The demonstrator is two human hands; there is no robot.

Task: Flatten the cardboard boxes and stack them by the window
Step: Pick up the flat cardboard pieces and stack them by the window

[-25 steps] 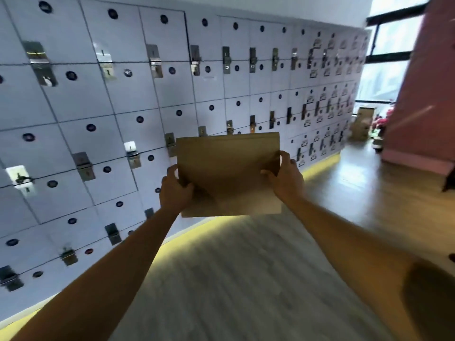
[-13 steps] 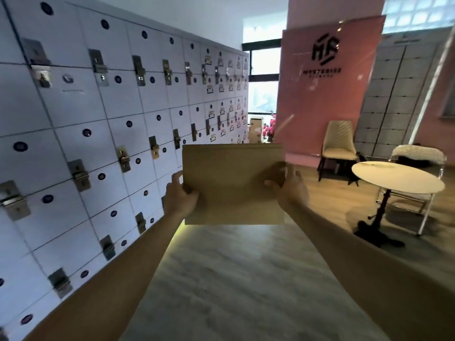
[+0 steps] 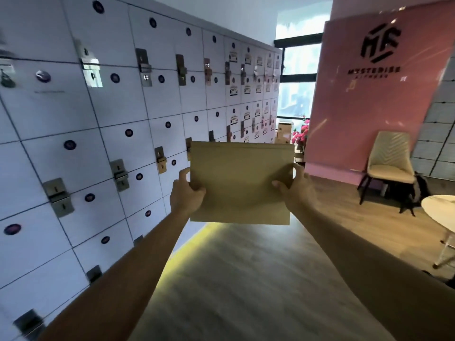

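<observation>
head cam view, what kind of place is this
Probably the locker and lounge area of a gym or fitness studio. A wall of white lockers with latches runs along the left, a pink wall panel with a logo stands ahead, and a cream chair sits beside a round table.

Single head-worn wide-angle view, looking forward and slightly down along corridor. Locker wall (image 3: 103,134) runs close along left edge; window (image 3: 296,77) lies far ahead at centre. Both forearms extend from bottom edge, flattened cardboard (image 3: 241,183) held at arm's reach, mid-frame. Edges bowed by lens; no second view.
</observation>
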